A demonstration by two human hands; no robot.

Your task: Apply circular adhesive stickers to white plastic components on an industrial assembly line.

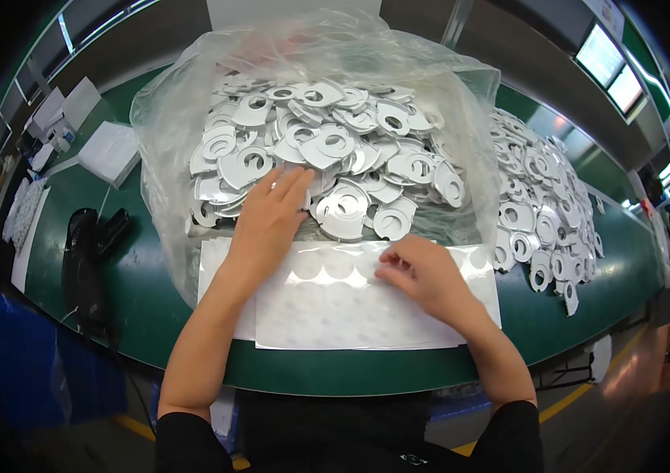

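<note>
My left hand [270, 214] reaches to the near edge of a heap of grey-white flat parts [335, 142], each rounded with a round hole. Its fingers are stretched out and rest on or just over the parts; what lies under the fingertips is hidden. My right hand [423, 272] hovers over a sheet of round clear stickers [327, 303] on the bench. The right fingers are curled, with a gap between thumb and forefinger and nothing visible in it. Between my hands, a loose part [343, 211] lies by the sheet's far edge.
A clear plastic bag [169, 150] spreads under and behind the heap. More such parts [544, 209] are piled at the right of the green bench [327, 370]. At the left lie a black object with a cord [87, 268] and a white stack [110, 152].
</note>
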